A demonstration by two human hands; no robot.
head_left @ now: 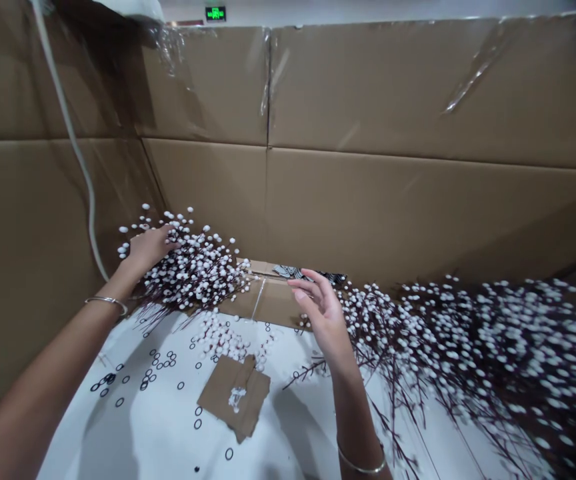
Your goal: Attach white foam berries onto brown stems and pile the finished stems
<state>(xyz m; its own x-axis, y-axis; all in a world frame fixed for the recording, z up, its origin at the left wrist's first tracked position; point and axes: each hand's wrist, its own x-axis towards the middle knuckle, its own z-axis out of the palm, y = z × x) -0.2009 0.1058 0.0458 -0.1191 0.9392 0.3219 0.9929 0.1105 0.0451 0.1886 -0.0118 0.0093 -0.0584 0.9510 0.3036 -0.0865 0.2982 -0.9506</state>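
Observation:
My left hand reaches into the back of a bunch of artificial berry branches, white berries on dark red stems. Its thumb and fingers close in on the branches; the fingertips are partly hidden among the berries. My right hand is held over the middle of the table, fingers apart and nothing in them. Just right of it lies a long, larger heap of the same berry branches. Loose white berries are scattered in front of the left bunch.
Several small black rings lie about the white tabletop. A torn cardboard piece holds a small whitish scrap. Tall cardboard walls enclose the back and left. A white cable hangs at left.

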